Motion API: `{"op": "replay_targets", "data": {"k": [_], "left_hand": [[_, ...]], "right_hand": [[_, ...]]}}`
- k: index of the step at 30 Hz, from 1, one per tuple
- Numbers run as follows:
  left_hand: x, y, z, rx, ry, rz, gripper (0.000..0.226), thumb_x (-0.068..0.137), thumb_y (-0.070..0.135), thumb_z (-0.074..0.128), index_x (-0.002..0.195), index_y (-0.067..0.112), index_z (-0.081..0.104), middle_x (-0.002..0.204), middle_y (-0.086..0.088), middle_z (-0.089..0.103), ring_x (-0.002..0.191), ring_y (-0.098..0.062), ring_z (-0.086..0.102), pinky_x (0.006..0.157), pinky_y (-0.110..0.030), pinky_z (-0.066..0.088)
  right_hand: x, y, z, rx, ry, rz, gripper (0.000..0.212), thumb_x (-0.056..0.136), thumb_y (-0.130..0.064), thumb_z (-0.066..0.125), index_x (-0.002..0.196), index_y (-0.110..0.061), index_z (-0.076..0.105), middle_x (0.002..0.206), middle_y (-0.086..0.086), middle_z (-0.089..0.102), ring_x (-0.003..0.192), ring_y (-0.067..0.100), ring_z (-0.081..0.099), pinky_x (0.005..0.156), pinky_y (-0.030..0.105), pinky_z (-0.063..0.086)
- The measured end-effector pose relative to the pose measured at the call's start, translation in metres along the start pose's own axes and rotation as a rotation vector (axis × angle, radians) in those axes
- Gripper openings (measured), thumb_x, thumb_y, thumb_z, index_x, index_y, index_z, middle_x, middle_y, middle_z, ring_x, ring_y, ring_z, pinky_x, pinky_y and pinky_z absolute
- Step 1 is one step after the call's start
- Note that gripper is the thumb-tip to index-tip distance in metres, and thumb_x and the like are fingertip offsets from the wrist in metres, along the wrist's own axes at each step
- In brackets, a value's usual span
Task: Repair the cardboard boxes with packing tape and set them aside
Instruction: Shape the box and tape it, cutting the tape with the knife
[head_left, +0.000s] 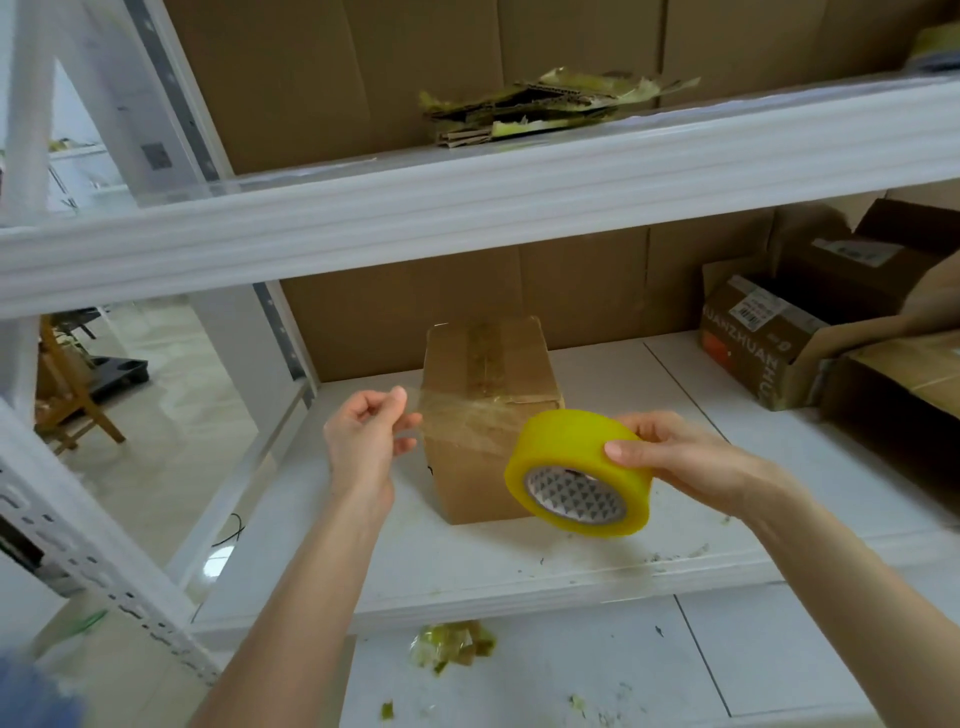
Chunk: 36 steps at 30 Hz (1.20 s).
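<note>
A small brown cardboard box (485, 374) stands on the white shelf (597, 551), with old tape along its top seam. My right hand (670, 454) grips a yellow roll of packing tape (579, 470) just in front of the box's right side. A clear strip of tape (462, 415) runs from the roll leftward across the box front. My left hand (369, 434) pinches the free end of that strip at the box's left edge.
Open cardboard boxes (769, 343) sit at the right of the shelf. Torn cardboard and tape scraps (550, 106) lie on the upper shelf, whose white beam (467, 208) crosses overhead. A crumpled tape wad (449, 644) lies on the floor below. A rack upright (104, 587) stands at left.
</note>
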<state>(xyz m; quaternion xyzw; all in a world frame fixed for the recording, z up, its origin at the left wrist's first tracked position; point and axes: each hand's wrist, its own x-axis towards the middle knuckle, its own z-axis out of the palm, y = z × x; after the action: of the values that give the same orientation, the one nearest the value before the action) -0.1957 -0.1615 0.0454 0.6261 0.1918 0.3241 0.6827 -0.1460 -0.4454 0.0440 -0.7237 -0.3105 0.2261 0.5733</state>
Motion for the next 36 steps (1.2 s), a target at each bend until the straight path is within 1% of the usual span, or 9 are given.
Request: {"op": "replay_targets", "data": {"k": [4,6,8,11,14,22,27,30,36], "left_hand": [[0.003,-0.005,-0.006,0.032,0.03,0.004,0.02,0.088,0.014,0.067,0.07,0.015,0.059,0.072,0.003,0.065,0.059,-0.006,0.066,0.045,-0.018,0.046],[0.006,-0.005,-0.011,0.015,0.086,0.007,0.02,0.09,0.015,0.065,0.071,0.017,0.058,0.077,0.003,0.065,0.06,-0.004,0.065,0.047,-0.018,0.045],[0.009,-0.003,-0.016,0.033,0.096,0.041,0.019,0.09,0.016,0.065,0.072,0.018,0.059,0.081,0.004,0.066,0.061,-0.003,0.066,0.046,-0.017,0.045],[0.009,-0.003,-0.015,0.062,0.09,0.08,0.016,0.09,0.018,0.065,0.075,0.018,0.061,0.082,0.006,0.068,0.065,-0.005,0.068,0.045,-0.016,0.045],[0.004,-0.008,-0.009,0.077,0.105,0.079,0.013,0.09,0.02,0.065,0.077,0.019,0.061,0.086,0.005,0.068,0.068,-0.007,0.069,0.046,-0.017,0.045],[0.008,-0.011,-0.005,-0.007,0.127,0.056,0.016,0.089,0.019,0.066,0.073,0.02,0.062,0.077,0.01,0.069,0.069,-0.007,0.07,0.044,-0.017,0.045],[0.011,-0.029,-0.006,0.023,0.18,-0.032,0.017,0.089,0.022,0.066,0.074,0.018,0.061,0.083,0.008,0.065,0.073,-0.006,0.067,0.054,-0.021,0.048],[0.016,-0.037,-0.005,0.077,0.198,-0.011,0.019,0.088,0.024,0.068,0.071,0.017,0.061,0.073,0.007,0.059,0.07,-0.005,0.056,0.063,-0.019,0.049],[0.026,-0.047,-0.002,0.119,0.192,0.007,0.02,0.087,0.021,0.068,0.069,0.016,0.061,0.07,0.004,0.058,0.069,-0.007,0.058,0.067,-0.02,0.052]], "right_hand": [[0.001,0.0,0.0,-0.003,0.063,0.045,0.027,0.075,-0.054,0.07,0.078,-0.028,0.076,0.075,-0.003,0.071,0.075,0.011,0.067,0.077,0.026,0.049],[0.006,-0.005,-0.003,-0.21,0.161,0.074,0.031,0.072,-0.057,0.069,0.072,-0.027,0.074,0.07,-0.005,0.07,0.068,0.008,0.065,0.065,0.022,0.048],[0.01,-0.006,-0.008,-0.496,0.253,0.121,0.037,0.077,-0.059,0.07,0.072,-0.023,0.073,0.067,-0.004,0.069,0.066,0.011,0.065,0.061,0.029,0.049],[0.016,-0.009,-0.012,-0.75,0.321,0.173,0.038,0.08,-0.06,0.063,0.089,-0.024,0.074,0.083,-0.004,0.072,0.082,0.015,0.066,0.073,0.034,0.053],[0.02,-0.009,-0.011,-0.837,0.428,0.171,0.043,0.081,-0.061,0.058,0.119,-0.041,0.061,0.115,-0.008,0.064,0.112,0.018,0.053,0.079,0.031,0.042],[0.033,-0.006,-0.015,-0.965,0.56,0.209,0.037,0.092,-0.056,0.047,0.129,-0.051,0.051,0.115,-0.001,0.064,0.105,0.026,0.058,0.07,0.031,0.039],[0.044,0.002,-0.011,-0.908,0.568,0.196,0.007,0.094,-0.05,0.048,0.098,-0.044,0.051,0.096,-0.005,0.062,0.087,0.021,0.053,0.061,0.03,0.039],[0.05,0.007,-0.011,-0.93,0.643,0.17,0.01,0.093,-0.052,0.05,0.088,-0.043,0.049,0.084,-0.008,0.058,0.079,0.02,0.052,0.053,0.026,0.034],[0.062,0.014,-0.012,-0.992,0.72,0.147,0.012,0.093,-0.051,0.054,0.084,-0.043,0.051,0.073,-0.012,0.054,0.067,0.017,0.05,0.048,0.02,0.026]]}}
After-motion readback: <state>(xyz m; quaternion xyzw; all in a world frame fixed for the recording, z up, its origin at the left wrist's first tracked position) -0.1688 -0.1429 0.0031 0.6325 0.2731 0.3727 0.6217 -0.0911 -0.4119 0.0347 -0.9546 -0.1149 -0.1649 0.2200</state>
